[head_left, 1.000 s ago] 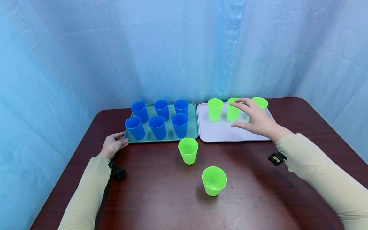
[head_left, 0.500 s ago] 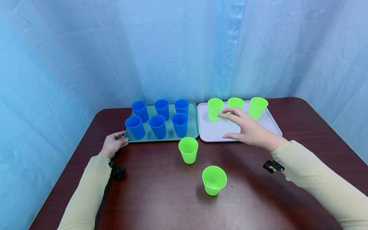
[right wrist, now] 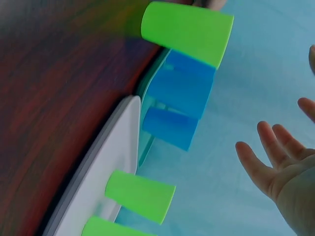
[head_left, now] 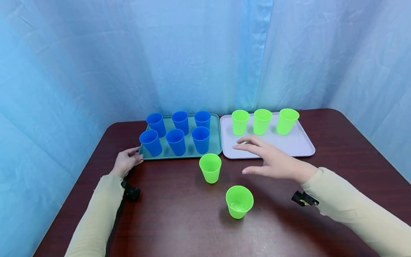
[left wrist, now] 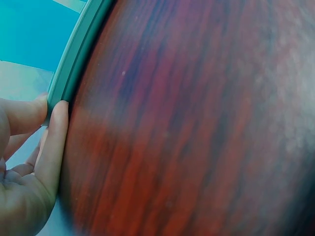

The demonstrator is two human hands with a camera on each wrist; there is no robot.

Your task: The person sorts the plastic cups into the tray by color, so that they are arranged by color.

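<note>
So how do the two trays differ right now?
The teal tray carries six blue cups in two rows; the white tray carries three green cups in one back row, its front bare. The left hand touches the teal tray's near corner, while the open right hand hovers off the white tray's front edge, touching nothing. Both lie flat, side by side on the table.

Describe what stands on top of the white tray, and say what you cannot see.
Three green cups stand upright in a row along the far side of the white tray. The right hand, open and empty, covers part of the tray's near edge. The cups' insides are not visible.
</note>
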